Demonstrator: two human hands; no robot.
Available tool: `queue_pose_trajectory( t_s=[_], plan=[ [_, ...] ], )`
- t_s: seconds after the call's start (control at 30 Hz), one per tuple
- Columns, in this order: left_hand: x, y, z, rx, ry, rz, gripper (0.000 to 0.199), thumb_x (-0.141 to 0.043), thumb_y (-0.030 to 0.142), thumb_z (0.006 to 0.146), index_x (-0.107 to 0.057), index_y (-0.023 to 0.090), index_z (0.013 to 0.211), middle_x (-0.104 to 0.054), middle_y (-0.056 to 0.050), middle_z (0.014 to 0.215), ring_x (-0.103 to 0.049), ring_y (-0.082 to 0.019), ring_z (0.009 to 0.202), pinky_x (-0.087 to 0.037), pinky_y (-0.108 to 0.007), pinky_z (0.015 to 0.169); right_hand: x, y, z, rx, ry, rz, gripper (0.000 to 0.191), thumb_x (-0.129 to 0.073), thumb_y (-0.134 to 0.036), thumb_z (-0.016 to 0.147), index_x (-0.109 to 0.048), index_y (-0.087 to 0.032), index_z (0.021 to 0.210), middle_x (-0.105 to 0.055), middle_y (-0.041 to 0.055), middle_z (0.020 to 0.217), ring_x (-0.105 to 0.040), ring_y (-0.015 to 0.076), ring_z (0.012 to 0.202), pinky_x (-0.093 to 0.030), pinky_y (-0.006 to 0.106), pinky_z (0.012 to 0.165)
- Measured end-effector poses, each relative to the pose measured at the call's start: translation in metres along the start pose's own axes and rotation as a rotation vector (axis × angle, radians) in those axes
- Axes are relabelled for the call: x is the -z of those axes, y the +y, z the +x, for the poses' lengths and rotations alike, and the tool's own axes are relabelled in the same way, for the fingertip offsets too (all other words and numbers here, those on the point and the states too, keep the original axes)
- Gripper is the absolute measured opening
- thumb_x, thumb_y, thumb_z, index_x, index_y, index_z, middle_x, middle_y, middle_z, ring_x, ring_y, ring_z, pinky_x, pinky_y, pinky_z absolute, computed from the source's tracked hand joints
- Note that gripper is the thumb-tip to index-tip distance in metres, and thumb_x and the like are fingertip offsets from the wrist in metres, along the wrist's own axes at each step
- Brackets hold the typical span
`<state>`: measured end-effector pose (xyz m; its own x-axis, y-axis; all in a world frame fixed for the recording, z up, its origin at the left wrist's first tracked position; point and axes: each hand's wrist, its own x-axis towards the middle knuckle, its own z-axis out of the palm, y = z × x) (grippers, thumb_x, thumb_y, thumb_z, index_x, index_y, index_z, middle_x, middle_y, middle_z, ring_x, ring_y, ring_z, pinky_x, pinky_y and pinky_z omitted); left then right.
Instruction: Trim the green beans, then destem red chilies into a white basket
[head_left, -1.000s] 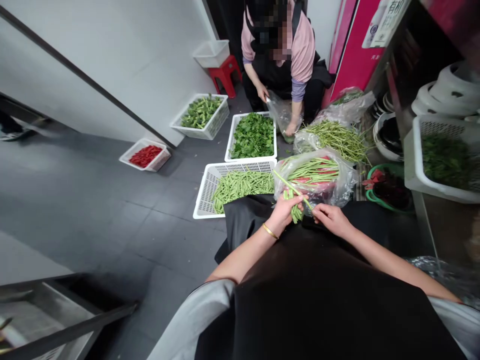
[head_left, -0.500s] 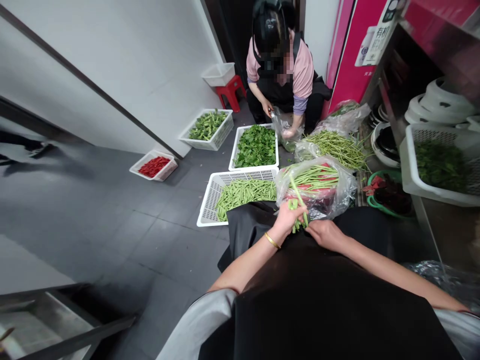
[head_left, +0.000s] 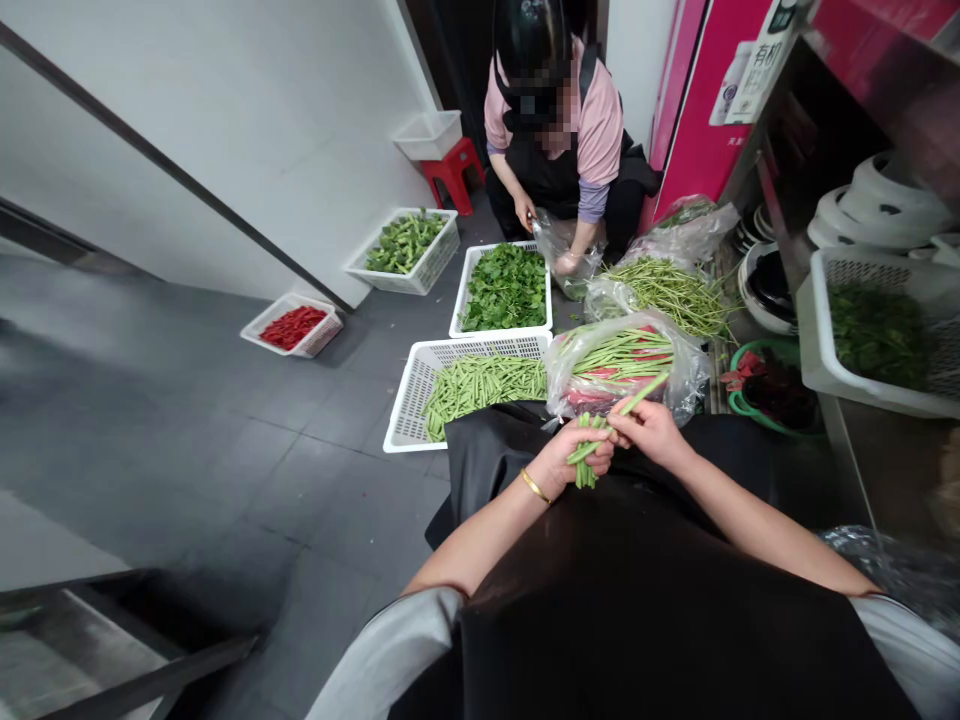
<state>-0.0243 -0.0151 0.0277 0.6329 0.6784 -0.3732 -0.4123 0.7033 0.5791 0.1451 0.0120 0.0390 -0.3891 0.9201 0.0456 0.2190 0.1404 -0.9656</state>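
Note:
My left hand [head_left: 564,458], with a gold bangle at the wrist, is closed around a small bunch of green bean pieces [head_left: 586,474] above my black apron. My right hand [head_left: 654,434] pinches a longer green bean [head_left: 645,391], which slants up to the right out of the left hand's grip. The fingertips of both hands meet around it. Just beyond my hands lies an open clear plastic bag [head_left: 686,372] of long green beans on something red. To its left a white basket [head_left: 409,405] holds many short bean pieces.
Opposite me a crouching person [head_left: 600,110] handles a clear bag beside a basket of leafy greens [head_left: 504,288]. Baskets of cut green vegetables [head_left: 405,242] and red peppers [head_left: 292,327] stand left, near a red stool [head_left: 456,178]. A metal shelf [head_left: 855,450] borders my right.
My right hand has risen from below the bunch to its upper right and now pinches the bean. The bean's tilt has swung from up-left to up-right. The view has shifted slightly.

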Motion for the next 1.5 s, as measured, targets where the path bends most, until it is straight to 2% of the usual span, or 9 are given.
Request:
queue_pose_trajectory(
  t_s=[0.1,0.23,0.33,0.43,0.63,0.9,1.07,1.2,1.5],
  plan=[
    [0.004,-0.003,0.009,-0.048,0.258,-0.078,0.027,-0.075,0.029,0.066,-0.052,0.015,0.07,-0.046,0.005,0.052,-0.037,-0.003,0.039,-0.034,-0.02,0.042,-0.007,0.019,0.007,0.02,0.177,-0.297,0.034,-0.06,-0.052,0.084,-0.058,-0.02,0.072,-0.069,0.0095,0.074,-0.066,0.0225,0.072,-0.053,0.033,0.066],
    [0.005,0.004,0.011,-0.363,0.53,0.106,0.035,-0.082,0.029,0.06,-0.052,0.015,0.071,-0.055,0.004,0.059,-0.047,-0.006,0.044,-0.039,-0.022,0.046,-0.012,0.037,0.002,-0.265,-0.246,-0.141,0.03,-0.058,-0.05,0.084,-0.055,-0.021,0.076,-0.06,-0.0015,0.051,-0.06,0.017,0.047,-0.048,0.027,0.049],
    [0.004,0.011,0.008,-0.381,0.445,0.287,0.041,-0.086,0.033,0.055,-0.053,0.015,0.072,-0.058,0.003,0.062,-0.046,-0.006,0.046,-0.037,-0.021,0.046,-0.016,0.032,-0.006,-0.347,-0.56,0.022,0.028,-0.063,-0.047,0.08,-0.058,-0.02,0.078,-0.06,-0.0041,0.05,-0.059,0.0148,0.043,-0.048,0.025,0.046],
    [0.005,0.016,0.006,-0.272,0.326,0.39,0.043,-0.086,0.039,0.055,-0.056,0.014,0.072,-0.061,0.001,0.061,-0.045,-0.006,0.045,-0.034,-0.021,0.044,-0.004,0.022,-0.005,-0.357,-0.649,0.07,0.029,-0.072,-0.044,0.071,-0.062,-0.018,0.078,-0.063,-0.0027,0.056,-0.061,0.0148,0.049,-0.05,0.026,0.05],
    [0.004,0.019,0.007,-0.202,0.25,0.493,0.04,-0.087,0.036,0.055,-0.059,0.012,0.07,-0.064,-0.001,0.061,-0.047,-0.007,0.046,-0.032,-0.021,0.045,0.039,0.009,0.01,-0.225,-0.265,0.091,0.033,-0.065,-0.051,0.08,-0.063,-0.018,0.083,-0.067,0.0017,0.066,-0.062,0.0152,0.058,-0.05,0.027,0.058],
    [0.014,-0.001,0.024,-0.079,0.424,-0.007,0.033,-0.086,0.024,0.055,-0.064,0.009,0.073,-0.062,-0.003,0.06,-0.048,-0.007,0.045,-0.037,-0.022,0.047,0.004,0.019,-0.01,0.232,0.048,-0.745,0.028,-0.043,-0.027,0.095,-0.059,-0.017,0.074,-0.063,0.0094,0.076,-0.058,0.0175,0.069,-0.044,0.028,0.064],
    [0.045,0.009,0.02,-0.037,0.356,-0.299,0.026,-0.077,0.021,0.058,-0.064,0.01,0.078,-0.053,0.002,0.055,-0.047,-0.008,0.045,-0.038,-0.02,0.045,0.035,0.052,0.009,-0.043,-0.486,-0.769,0.037,-0.055,-0.044,0.092,-0.061,-0.019,0.065,-0.063,0.0022,0.063,-0.056,0.0142,0.057,-0.039,0.024,0.055],
    [0.058,0.01,0.022,-0.051,0.224,-0.366,0.023,-0.074,0.021,0.056,-0.055,0.014,0.068,-0.052,0.001,0.056,-0.053,-0.011,0.049,-0.043,-0.022,0.047,0.064,0.082,0.076,-0.317,-0.3,-1.143,0.034,-0.045,-0.039,0.097,-0.071,-0.016,0.098,-0.072,0.0127,0.099,-0.066,0.0221,0.087,-0.045,0.028,0.071],
    [0.063,0.01,0.024,-0.034,0.184,-0.244,0.038,-0.07,0.017,0.06,-0.061,0.013,0.097,-0.066,-0.004,0.073,-0.061,-0.015,0.056,-0.052,-0.03,0.058,0.059,0.114,0.148,-0.397,-0.512,-1.31,0.03,-0.056,-0.023,0.087,-0.071,-0.011,0.111,-0.065,0.0217,0.121,-0.065,0.0289,0.103,-0.049,0.034,0.083]
  ],
)
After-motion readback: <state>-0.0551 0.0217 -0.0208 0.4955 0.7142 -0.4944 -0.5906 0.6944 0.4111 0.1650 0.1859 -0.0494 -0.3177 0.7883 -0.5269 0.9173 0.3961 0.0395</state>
